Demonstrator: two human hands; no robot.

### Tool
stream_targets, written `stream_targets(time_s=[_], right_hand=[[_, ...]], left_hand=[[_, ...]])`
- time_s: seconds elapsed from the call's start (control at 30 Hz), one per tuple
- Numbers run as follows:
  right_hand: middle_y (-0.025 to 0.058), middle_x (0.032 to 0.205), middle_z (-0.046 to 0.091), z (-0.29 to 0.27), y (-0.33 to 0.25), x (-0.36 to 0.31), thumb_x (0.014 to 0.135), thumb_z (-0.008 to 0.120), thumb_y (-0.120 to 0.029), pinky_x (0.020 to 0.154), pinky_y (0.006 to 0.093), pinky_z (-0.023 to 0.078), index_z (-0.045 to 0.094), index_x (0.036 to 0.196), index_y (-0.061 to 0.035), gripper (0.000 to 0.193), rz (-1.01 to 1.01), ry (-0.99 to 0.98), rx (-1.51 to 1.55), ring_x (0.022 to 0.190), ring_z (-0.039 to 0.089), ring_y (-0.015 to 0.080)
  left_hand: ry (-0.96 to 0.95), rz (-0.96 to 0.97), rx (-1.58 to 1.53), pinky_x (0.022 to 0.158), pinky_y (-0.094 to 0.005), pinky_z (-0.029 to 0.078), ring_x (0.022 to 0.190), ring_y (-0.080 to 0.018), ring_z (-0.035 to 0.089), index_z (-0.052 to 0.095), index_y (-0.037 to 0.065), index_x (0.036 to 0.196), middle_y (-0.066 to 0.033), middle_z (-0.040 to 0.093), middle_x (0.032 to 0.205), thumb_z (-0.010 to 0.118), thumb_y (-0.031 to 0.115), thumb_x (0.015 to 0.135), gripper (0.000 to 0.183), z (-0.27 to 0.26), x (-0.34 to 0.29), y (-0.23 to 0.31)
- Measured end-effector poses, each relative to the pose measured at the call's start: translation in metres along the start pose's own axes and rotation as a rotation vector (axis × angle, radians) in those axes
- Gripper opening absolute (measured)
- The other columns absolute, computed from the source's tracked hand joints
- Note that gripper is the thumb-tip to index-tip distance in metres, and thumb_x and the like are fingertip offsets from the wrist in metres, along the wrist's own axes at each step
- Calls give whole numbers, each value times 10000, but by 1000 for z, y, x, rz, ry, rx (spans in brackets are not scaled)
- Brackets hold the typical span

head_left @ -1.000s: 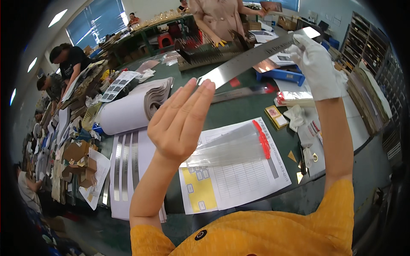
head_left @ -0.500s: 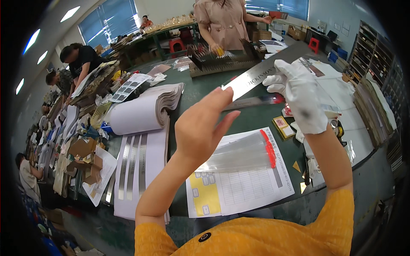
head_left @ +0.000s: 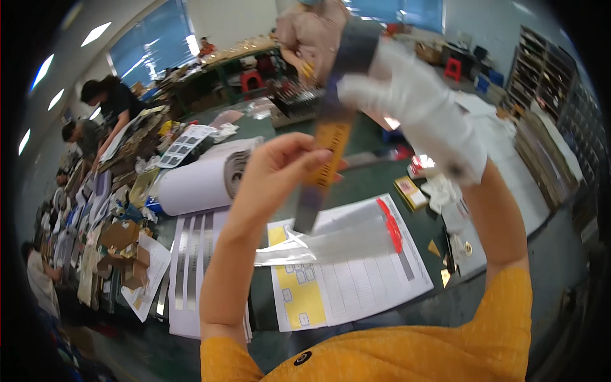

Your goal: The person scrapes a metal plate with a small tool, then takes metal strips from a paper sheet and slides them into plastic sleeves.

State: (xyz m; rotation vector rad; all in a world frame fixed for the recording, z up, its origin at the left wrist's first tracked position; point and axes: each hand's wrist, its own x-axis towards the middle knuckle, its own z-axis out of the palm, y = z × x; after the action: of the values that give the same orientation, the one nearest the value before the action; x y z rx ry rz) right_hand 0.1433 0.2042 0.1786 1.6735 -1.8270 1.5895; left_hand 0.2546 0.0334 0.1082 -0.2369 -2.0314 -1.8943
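Observation:
A flat metal strip (head_left: 331,132) with printed lettering stands tilted in front of me, its face reflecting orange. My bare left hand (head_left: 270,175) pinches its lower part between thumb and fingers. White-gloved, my right hand (head_left: 417,105) grips the upper part; motion blurs it, and its fingers are partly hidden. Under the strip's lower end lie clear plastic sleeves (head_left: 356,235) with red edges, resting on a printed form (head_left: 356,290) with a yellow block. Several similar metal strips (head_left: 193,261) lie on white sheeting to the left.
Curled white sheeting (head_left: 194,183) stands left of my hands. A small yellow box (head_left: 410,193) sits right of the form. Across the green table (head_left: 267,219), a person (head_left: 312,38) stands behind a dark slotted rack (head_left: 293,111). An open cardboard box (head_left: 127,245) is farther left.
The strip has swung from a slant toward nearly upright, and its reflection turned orange. My left hand has drawn lower and left; the gloved hand has risen and moved left. My view shifted slightly.

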Motion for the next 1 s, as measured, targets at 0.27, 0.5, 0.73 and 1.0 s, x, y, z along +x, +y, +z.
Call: stream_targets(time_s=[0.27, 0.5, 0.73, 1.0], right_hand=[[103, 965, 655, 4, 17, -28, 784, 589, -96, 766, 322, 531, 652, 1001, -65, 228, -751, -158, -593, 880, 652, 266], [169, 808, 629, -31, 74, -169, 790, 676, -238, 760, 372, 507, 643, 901, -60, 212, 336, -234, -985, 843, 638, 311], [123, 777, 606, -32, 118, -287, 777, 693, -248, 725, 422, 485, 662, 775, -60, 191, 870, -503, -991, 798, 604, 306], [177, 812, 585, -14, 124, -279, 793, 548, -70, 754, 411, 483, 608, 757, -25, 84, 671, -560, -1221, 831, 579, 316]], left_hand=[[92, 112, 56, 767, -295, 522, 861, -203, 676, 609, -5, 961, -122, 690, 927, 656, 37, 843, 133, 5, 1, -6], [226, 197, 88, 814, -351, 533, 860, -249, 674, 573, -44, 1085, -175, 673, 956, 619, 22, 866, 234, -35, -27, -21], [406, 311, 19, 790, -340, 543, 849, -232, 670, 532, -51, 1156, -196, 653, 1012, 576, 48, 904, 274, -83, -56, -14], [368, 269, 24, 830, -344, 536, 862, -191, 659, 533, -35, 1150, -160, 649, 1012, 598, 62, 891, 284, -93, -73, -13]])
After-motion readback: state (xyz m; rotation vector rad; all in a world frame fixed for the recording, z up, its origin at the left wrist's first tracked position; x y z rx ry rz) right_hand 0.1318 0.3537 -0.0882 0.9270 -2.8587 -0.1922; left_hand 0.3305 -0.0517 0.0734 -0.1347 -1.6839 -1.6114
